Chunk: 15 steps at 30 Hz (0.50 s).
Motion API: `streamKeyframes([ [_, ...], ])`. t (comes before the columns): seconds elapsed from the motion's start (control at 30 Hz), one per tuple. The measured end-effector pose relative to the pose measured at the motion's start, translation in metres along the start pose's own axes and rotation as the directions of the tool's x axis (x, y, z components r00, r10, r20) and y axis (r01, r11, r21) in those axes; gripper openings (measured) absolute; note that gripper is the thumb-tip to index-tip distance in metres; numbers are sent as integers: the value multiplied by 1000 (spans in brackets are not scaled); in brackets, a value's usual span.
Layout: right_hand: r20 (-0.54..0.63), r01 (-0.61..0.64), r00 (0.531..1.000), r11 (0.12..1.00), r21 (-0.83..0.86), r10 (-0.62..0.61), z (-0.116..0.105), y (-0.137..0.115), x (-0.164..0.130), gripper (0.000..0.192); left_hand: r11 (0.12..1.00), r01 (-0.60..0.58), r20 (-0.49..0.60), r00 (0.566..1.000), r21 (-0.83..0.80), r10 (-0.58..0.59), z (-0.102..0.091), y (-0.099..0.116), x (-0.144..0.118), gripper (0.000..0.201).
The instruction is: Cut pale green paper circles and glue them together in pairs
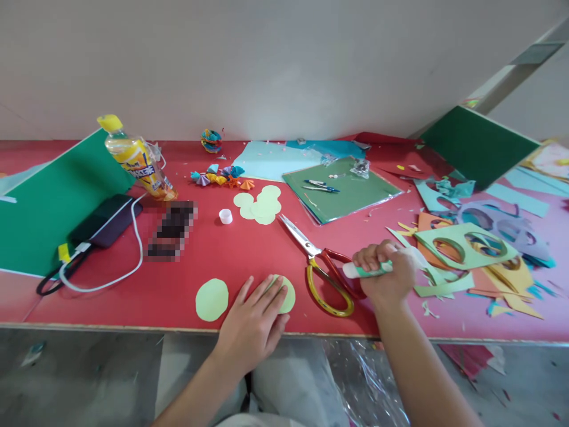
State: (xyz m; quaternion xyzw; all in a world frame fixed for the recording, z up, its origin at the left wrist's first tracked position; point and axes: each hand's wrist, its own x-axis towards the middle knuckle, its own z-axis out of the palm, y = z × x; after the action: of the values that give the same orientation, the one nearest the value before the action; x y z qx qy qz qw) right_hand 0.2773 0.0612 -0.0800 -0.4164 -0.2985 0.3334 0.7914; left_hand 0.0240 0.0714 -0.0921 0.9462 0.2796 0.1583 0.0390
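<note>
The left hand lies flat on a pale green paper circle at the near edge of the red table, fingers spread and pressing down, so that only the right part of the circle shows past the fingertips. The right hand is closed in a fist around a glue stick, white end pointing left toward the circle, held just above the handles of the scissors. A second paper circle lies free just left of the left hand, not touching it. A small white cap stands further back, beside a stack of circles. Behind are a drink bottle lying tilted, a dark phone with a white cable, a green sheet carrying pens, and cut paper scraps to the right. In my judgement the circle is light, thin and limp; it would slide or curl easily and is best pinned flat near its middle, or lifted by its edge. The glue stick appears rigid and light, safely held around its barrel.
</note>
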Motion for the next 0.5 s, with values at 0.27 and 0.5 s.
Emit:
streamKeyframes([
  [0.27, -29, -35, 999, 998, 55, 37, 1, 0, -2, 25, 997, -47, -69, 996, 59, 51, 3, 3, 2, 36],
  [0.5, 3, -29, 1000, 999, 39, 29, -1, -2, -2, 28, 999, -19, -112, 993, 41, 23, 10, 10, 0, 38],
])
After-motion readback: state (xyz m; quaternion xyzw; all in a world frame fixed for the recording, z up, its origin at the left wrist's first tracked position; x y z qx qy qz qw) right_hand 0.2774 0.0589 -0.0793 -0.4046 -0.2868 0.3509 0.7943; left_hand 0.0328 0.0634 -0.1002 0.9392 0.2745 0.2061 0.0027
